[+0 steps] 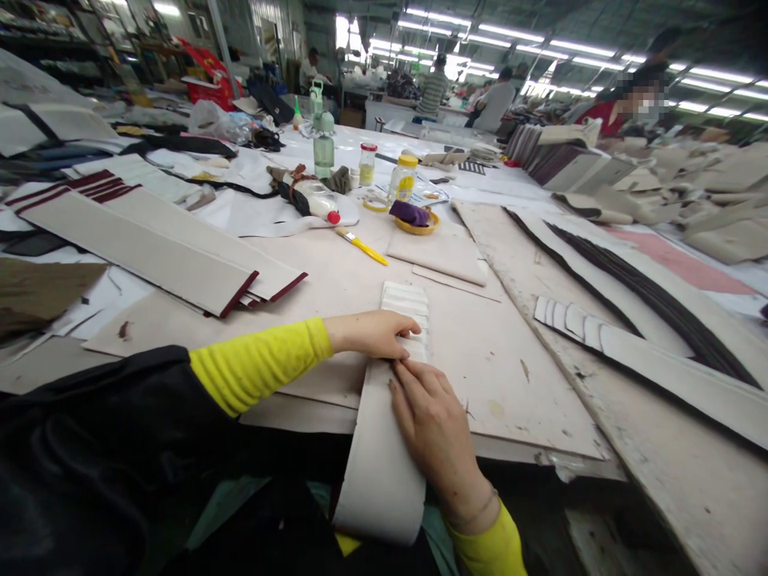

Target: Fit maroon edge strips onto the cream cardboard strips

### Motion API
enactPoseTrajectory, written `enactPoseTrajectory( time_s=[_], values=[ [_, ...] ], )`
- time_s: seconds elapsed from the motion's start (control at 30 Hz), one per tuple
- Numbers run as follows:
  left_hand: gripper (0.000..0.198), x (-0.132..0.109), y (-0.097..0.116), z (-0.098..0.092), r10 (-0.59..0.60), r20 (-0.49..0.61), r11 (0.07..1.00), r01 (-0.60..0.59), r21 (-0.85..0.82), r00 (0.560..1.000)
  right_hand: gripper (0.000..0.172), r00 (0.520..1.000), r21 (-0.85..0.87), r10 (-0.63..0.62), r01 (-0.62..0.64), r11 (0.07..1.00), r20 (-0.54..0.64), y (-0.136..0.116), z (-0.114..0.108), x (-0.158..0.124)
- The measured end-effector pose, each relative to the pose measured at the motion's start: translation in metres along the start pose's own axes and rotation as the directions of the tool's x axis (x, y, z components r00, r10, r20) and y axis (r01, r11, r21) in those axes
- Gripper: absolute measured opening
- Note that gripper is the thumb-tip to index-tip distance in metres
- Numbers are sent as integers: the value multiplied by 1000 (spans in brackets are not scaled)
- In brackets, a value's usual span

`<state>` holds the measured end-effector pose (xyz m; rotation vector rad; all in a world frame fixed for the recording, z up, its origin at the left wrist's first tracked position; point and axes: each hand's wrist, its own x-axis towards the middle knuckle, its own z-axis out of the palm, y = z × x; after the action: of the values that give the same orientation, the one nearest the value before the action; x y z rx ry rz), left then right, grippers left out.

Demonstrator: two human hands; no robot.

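Observation:
A stack of long off-white strips (381,464), seemingly of fabric or leather, lies fanned on the board, and its near end hangs curved over the table edge towards my lap. Short stepped ends show at the far part of the stack. My left hand (378,332) reaches across from the left, its fingers curled and its thumb and index finger at the strip's upper surface. My right hand (435,416) lies on the right side of the same strip, fingers together and fingertips pressed on an edge just below the left hand. The two hands nearly touch. The undersides of the fingers are hidden.
A yellow-handled brush (366,246) and a yellow dish (417,224) with purple cloth lie ahead. Behind stand a yellow-lidded jar (403,178) and a green bottle (323,148). Maroon-edged panels (138,244) lie left; dark-edged strips (654,296) lie right. Several people work farther back.

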<state>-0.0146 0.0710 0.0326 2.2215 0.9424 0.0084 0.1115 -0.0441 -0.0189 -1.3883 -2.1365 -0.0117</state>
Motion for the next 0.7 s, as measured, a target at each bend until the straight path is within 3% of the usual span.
enactPoseTrajectory(
  time_s=[0.13,0.47,0.6,0.7],
  values=[
    [48,6,6,7,101,-19,982,-97,164,995,26,1000,79,17,-16,997,-14,6,-1,-2],
    [24,-7,-1,29,303,-215,927,-234,294,928,13,982,84,151,-143,986,-111,18,-2,-4],
    [23,-9,-4,38,345,-259,907,-250,338,902,24,957,67,205,-195,979,-205,23,2,-5],
    [23,-10,-5,41,358,-258,893,-249,375,897,42,948,124,263,-244,962,-177,29,5,-4]
  ],
)
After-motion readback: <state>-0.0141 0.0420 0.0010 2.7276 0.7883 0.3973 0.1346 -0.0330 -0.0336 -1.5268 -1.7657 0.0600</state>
